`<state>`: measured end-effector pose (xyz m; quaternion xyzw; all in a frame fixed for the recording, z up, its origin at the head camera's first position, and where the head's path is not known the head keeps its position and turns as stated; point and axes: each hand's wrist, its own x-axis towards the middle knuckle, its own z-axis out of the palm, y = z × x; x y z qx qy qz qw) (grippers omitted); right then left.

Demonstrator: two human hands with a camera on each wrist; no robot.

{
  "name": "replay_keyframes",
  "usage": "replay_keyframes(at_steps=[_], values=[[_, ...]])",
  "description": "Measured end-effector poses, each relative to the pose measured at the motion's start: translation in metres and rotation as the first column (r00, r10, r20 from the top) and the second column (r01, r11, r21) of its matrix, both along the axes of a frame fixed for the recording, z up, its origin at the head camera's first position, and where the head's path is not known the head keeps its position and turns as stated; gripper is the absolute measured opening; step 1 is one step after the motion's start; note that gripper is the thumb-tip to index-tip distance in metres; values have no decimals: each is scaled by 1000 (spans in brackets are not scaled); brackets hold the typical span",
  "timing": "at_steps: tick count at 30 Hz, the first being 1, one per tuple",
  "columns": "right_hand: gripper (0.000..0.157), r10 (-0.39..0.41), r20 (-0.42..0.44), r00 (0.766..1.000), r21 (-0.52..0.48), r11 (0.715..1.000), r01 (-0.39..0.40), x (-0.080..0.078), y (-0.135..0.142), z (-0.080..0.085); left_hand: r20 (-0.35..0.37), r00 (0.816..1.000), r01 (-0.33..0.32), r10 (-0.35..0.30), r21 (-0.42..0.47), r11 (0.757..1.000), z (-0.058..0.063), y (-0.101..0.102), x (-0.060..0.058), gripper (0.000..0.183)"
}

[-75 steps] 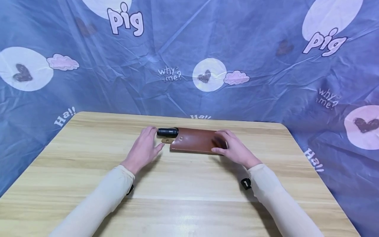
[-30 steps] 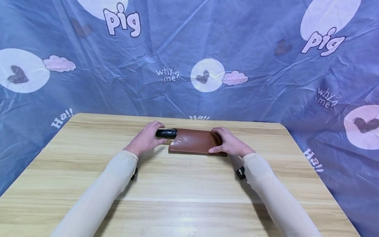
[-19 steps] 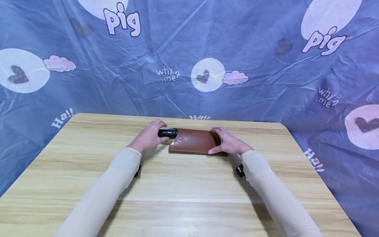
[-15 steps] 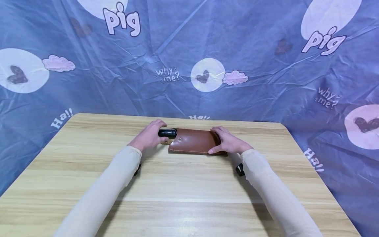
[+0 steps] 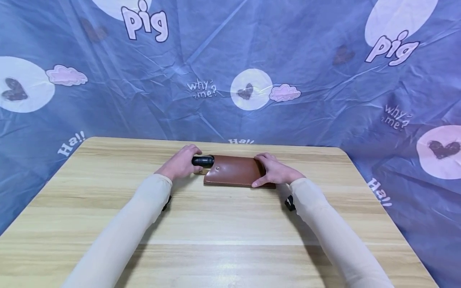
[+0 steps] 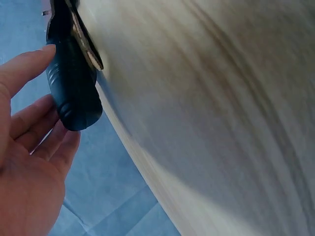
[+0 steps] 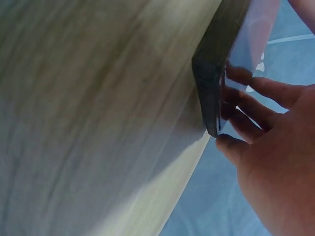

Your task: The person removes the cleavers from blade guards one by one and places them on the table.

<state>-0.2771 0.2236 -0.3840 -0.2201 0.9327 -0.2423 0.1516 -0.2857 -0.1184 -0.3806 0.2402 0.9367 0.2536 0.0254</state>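
Observation:
Across the far middle of the table lies a brown leather sheath (image 5: 235,170) with a stitched near edge and a metal snap (image 5: 217,168). A black ridged handle (image 5: 203,161) sticks out of its left end; whatever it belongs to is hidden inside. Beside the handle is a tan strap (image 5: 201,172). My left hand (image 5: 178,163) pinches the handle; the left wrist view has the thumb on one side and the fingers behind. Over the sheath's right end, my right hand (image 5: 277,170) spreads its thumb to the near edge, fingertips touching the glossy face (image 7: 241,54).
The sheath lies on a light wood table (image 5: 230,240). Behind and on both sides hangs a blue printed cloth (image 5: 173,108). A small black device (image 5: 289,203) is under the right wrist, another (image 5: 167,203) under the left.
My left hand has moved right and now has its thumb and fingers about the handle. My right hand has settled slightly left and lower on the sheath's end. The sheath has hardly moved.

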Motion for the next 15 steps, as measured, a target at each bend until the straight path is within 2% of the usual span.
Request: replay_keyframes(at_steps=[15], values=[[119,-4,10,1000,10,1000,4,-1,-3,-3,33,999,-19,19,-21,1000,-1,-3,-7,51]])
